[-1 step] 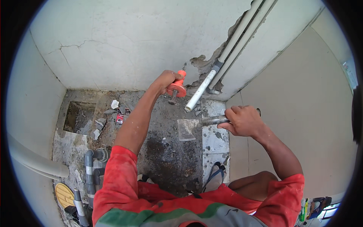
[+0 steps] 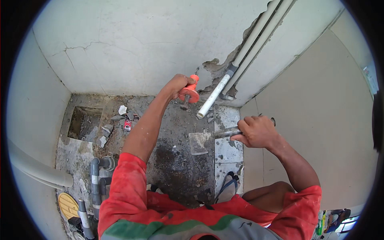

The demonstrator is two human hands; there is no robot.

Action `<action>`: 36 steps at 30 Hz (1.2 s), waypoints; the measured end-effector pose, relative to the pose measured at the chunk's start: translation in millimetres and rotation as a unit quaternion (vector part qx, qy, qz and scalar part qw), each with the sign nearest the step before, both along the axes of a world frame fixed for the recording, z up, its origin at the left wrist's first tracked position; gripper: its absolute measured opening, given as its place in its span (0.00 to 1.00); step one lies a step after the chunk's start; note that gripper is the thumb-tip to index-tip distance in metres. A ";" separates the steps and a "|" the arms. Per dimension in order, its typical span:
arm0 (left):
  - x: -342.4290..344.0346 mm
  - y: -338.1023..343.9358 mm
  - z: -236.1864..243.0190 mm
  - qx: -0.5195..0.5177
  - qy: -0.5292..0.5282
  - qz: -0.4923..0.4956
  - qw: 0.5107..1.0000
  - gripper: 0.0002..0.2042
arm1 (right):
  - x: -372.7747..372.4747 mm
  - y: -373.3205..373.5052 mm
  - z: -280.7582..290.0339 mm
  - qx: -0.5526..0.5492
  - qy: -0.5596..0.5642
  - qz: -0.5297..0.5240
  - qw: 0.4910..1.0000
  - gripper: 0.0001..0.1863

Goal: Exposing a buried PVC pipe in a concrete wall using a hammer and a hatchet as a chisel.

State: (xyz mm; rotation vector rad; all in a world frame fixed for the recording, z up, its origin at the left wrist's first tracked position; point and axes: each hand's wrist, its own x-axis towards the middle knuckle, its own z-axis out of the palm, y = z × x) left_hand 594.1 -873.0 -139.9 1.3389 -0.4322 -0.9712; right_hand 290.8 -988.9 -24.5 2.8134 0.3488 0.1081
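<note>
Two bare forearms reach from red sleeves, the left stretched far toward the cracked white wall [image 2: 120,52], the right bent at the elbow. The left hand [image 2: 179,85] is curled tightly around the orange grip of a chisel [image 2: 189,96], held at the wall's foot, left of a white pipe [image 2: 214,97]. The right hand [image 2: 257,131], fingers closed, grips the handle of a broad-headed striking tool [image 2: 227,132], its head pointing left above the grimy floor [image 2: 176,160].
</note>
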 end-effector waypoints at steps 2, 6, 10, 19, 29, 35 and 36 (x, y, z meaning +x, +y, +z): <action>8.0 -3.9 -11.6 0.011 0.016 0.019 1.000 0.08 | -0.2 13.0 -11.8 0.001 0.004 0.033 0.999 0.26; -2.6 -2.2 -4.9 0.049 -0.009 0.019 0.999 0.07 | 3.8 37.0 -16.7 0.039 0.044 0.111 0.992 0.26; 0.7 -1.0 -4.3 0.029 0.002 0.043 0.999 0.05 | 15.3 52.9 -17.3 0.038 0.061 0.177 0.982 0.26; 2.9 -3.7 0.8 0.034 -0.029 0.012 0.999 0.06 | 21.9 39.2 -8.8 0.008 0.083 0.191 0.978 0.26; 2.7 -8.2 -2.3 0.018 0.007 0.019 1.000 0.08 | 28.2 20.3 -8.2 0.017 0.055 -0.055 0.997 0.28; -8.4 -10.1 7.5 0.008 0.000 0.038 0.999 0.07 | 59.2 -3.2 1.1 0.017 0.075 0.063 0.995 0.29; -9.7 -13.5 8.6 -0.036 0.050 0.086 0.994 0.06 | 68.6 -15.9 3.0 -0.007 0.054 -0.075 0.996 0.29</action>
